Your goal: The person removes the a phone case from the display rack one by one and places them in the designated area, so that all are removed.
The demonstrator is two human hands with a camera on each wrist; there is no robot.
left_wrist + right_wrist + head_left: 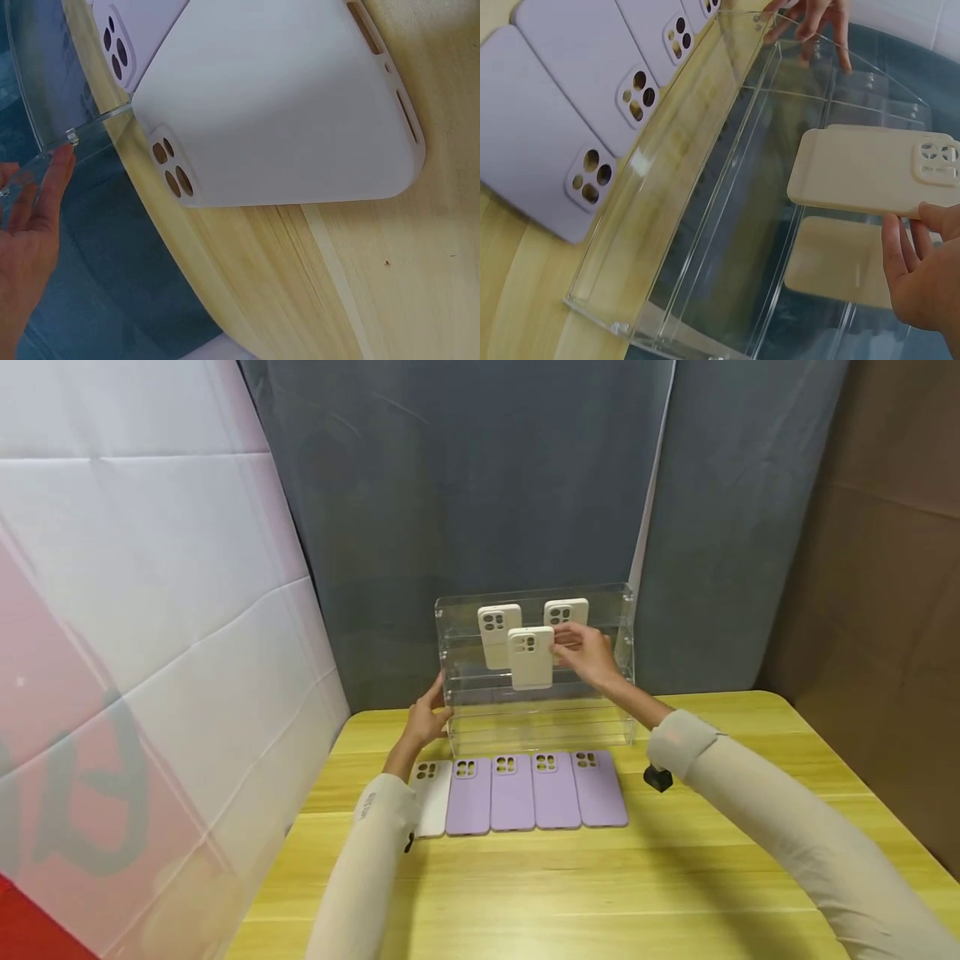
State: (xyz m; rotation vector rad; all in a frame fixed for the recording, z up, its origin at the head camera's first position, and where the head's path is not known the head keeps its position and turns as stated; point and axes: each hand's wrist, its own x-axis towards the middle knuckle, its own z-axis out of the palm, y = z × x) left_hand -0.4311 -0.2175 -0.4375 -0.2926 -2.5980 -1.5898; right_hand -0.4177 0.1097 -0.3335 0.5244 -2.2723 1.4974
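Observation:
A cream-white phone case (531, 658) is pinched at its right edge between the thumb and fingers of my right hand (588, 654). It is upright in front of a clear acrylic display rack (536, 737) with stepped tiers. Two more white cases stand on the upper tiers, one at the left (495, 631) and one at the right (566, 608), partly covered by my right hand. My left hand (425, 721) grips the rack's left side panel, thumb toward the front and fingers behind. In the right wrist view the held case (855, 169) hangs over the rack.
In front of the rack, a row of phone cases lies flat on the wooden table (525, 893): one white case (431, 802) at the left end, then several purple cases (512, 797). Grey curtain (487, 485) hangs behind, white cloth (172, 568) at the left.

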